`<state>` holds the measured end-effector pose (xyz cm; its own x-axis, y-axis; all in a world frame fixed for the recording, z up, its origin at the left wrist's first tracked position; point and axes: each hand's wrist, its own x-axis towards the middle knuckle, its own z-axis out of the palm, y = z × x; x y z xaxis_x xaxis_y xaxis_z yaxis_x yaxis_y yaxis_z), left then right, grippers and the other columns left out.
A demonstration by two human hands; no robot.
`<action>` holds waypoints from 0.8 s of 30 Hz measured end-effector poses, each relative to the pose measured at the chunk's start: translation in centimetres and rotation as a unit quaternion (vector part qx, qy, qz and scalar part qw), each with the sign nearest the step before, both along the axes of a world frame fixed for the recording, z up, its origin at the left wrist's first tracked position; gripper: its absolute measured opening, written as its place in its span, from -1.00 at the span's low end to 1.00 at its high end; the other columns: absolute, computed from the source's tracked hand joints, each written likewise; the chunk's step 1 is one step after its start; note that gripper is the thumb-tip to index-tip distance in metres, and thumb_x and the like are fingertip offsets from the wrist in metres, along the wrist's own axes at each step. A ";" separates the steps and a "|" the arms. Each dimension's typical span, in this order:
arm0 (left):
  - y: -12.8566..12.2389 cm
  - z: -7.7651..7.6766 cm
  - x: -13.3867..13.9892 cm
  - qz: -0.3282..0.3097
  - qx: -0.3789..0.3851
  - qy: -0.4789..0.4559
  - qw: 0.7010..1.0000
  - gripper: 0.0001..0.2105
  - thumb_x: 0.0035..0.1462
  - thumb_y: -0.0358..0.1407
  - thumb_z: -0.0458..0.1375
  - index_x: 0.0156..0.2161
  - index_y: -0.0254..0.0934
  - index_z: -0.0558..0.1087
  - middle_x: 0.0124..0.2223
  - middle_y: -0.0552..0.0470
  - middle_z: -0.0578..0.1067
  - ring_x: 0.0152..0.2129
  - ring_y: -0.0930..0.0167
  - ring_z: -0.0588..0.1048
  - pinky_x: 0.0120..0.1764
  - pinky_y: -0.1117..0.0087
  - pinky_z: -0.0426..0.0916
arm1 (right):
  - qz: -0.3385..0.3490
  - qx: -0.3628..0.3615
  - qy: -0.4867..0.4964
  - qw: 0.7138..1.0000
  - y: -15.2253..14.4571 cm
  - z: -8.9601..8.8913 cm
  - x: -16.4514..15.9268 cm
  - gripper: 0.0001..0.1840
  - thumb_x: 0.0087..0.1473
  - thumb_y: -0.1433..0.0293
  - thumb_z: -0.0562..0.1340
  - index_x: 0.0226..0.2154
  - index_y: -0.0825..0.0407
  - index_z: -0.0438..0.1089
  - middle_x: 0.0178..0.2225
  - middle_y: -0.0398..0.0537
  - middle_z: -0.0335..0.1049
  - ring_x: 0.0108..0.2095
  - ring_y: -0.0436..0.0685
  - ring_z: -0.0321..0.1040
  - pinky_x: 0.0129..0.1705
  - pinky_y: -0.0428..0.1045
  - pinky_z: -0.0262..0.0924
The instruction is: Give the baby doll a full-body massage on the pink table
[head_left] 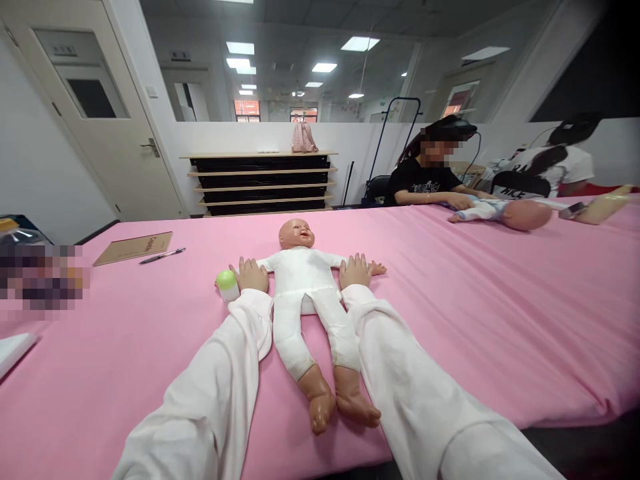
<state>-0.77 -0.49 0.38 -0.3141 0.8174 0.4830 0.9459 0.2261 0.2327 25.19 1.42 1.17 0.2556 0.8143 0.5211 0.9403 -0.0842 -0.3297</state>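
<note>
A baby doll (306,277) with a white cloth body lies on its back, head away from me, bare feet toward me. My left hand (253,275) lies flat over the doll's arm on the left, fingers stretched out. Over the other arm rests my right hand (355,271), also flat with fingers spread; the doll's small hand sticks out beyond it. Close against the outer side of my left hand is a small white container with a green lid (227,284). Parts of the doll's arms are hidden under my hands.
Pink cloth (475,313) covers the table. At the left are a brown notebook (134,248), a pen (163,256) and a white object (15,352). Across the table a person (430,173) handles another doll (525,215); a bottle (607,205) lies beyond its head.
</note>
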 end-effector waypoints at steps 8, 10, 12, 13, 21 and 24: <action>0.0 0.1 0.1 -0.010 -0.008 -0.015 1.000 -0.59 0.14 -0.28 -0.17 0.03 -0.38 0.32 0.06 -0.19 0.35 0.14 0.23 0.11 0.16 -0.07 -0.27 | 0.411 -0.104 0.132 0.896 -3.2 1.4 -2.2 -0.41 0.17 0.21 -0.10 0.19 0.15 -0.02 0.23 0.06 -0.13 0.23 0.06 -0.17 0.22 0.07 -0.17; -0.1 0.2 0.2 -0.009 -0.012 -0.015 1.000 -0.58 0.15 -0.28 -0.18 0.03 -0.38 0.31 0.06 -0.20 0.34 0.14 0.23 0.11 0.16 -0.06 -0.25 | 0.497 -0.118 0.108 0.853 -5.4 1.1 -2.1 -0.37 0.16 0.09 -0.11 0.16 0.10 0.06 0.23 0.04 -0.14 0.25 0.11 -0.24 0.24 0.13 -0.28; -0.2 0.2 0.2 -0.009 -0.016 -0.014 1.000 -0.57 0.15 -0.28 -0.18 0.04 -0.40 0.30 0.06 -0.21 0.34 0.13 0.23 0.11 0.15 -0.07 -0.24 | 0.539 -0.118 0.106 0.827 -7.8 1.0 -1.4 -0.34 0.14 0.01 -0.12 0.15 0.05 0.09 0.23 0.03 -0.12 0.26 0.14 -0.27 0.24 0.18 -0.34; -0.2 0.2 0.2 -0.010 -0.018 -0.014 1.000 -0.57 0.14 -0.28 -0.18 0.04 -0.40 0.30 0.06 -0.22 0.34 0.13 0.23 0.12 0.15 -0.07 -0.23 | 0.551 -0.117 0.108 0.819 -9.1 0.9 -0.9 -0.34 0.13 0.00 -0.10 0.15 0.02 0.10 0.23 0.02 -0.11 0.26 0.14 -0.28 0.24 0.20 -0.33; 0.0 0.0 0.5 -0.008 -0.006 -0.019 1.000 -0.59 0.14 -0.30 -0.17 0.04 -0.41 0.30 0.04 -0.24 0.36 0.10 0.22 0.14 0.13 -0.09 -0.18 | 0.700 -0.078 0.045 0.709 -18.0 2.8 0.5 -0.65 0.13 0.28 0.01 -0.16 -0.01 0.42 -0.19 -0.01 0.45 0.02 0.13 0.25 0.20 0.18 -0.15; 0.0 -0.1 0.5 -0.006 -0.006 -0.021 1.000 -0.60 0.14 -0.31 -0.16 0.03 -0.40 0.30 0.03 -0.26 0.35 0.10 0.21 0.14 0.13 -0.09 -0.19 | 0.733 -0.076 0.067 0.673 -18.2 4.2 -0.7 -0.67 0.12 0.31 0.02 -0.21 0.06 0.43 -0.42 -0.04 0.49 -0.37 0.02 0.43 -0.04 -0.01 0.23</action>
